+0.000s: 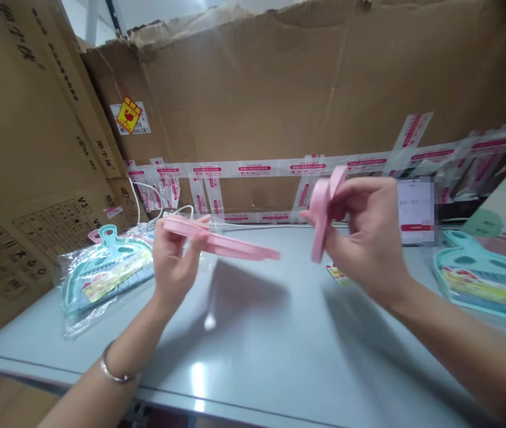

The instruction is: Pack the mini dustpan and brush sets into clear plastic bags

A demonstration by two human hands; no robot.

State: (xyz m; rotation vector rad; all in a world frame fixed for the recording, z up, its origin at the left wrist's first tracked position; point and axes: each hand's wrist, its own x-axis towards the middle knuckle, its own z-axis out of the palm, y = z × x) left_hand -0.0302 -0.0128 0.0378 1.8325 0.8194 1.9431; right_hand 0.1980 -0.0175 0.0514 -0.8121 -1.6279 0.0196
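Note:
My left hand [176, 261] grips a flat pink plastic piece [235, 246] by its left end, thumb on the near side. It is seen nearly edge-on and reaches rightward above the table, its tip tilted slightly down. My right hand [371, 229] pinches a second pink plastic piece [319, 220], upright and edge-on, with a curved part at its top. The two pieces are apart. Their broad faces are hidden, so I cannot tell their exact kind. A small printed card [338, 274] lies on the table beneath my right hand.
A bagged teal dustpan set [107, 273] lies left on the grey table [253, 356]; another teal dustpan set [489, 270] lies right. A phone [417, 211] stands behind my right hand. Taped cardboard [253, 107] walls the back, and a large carton [34, 148] the left.

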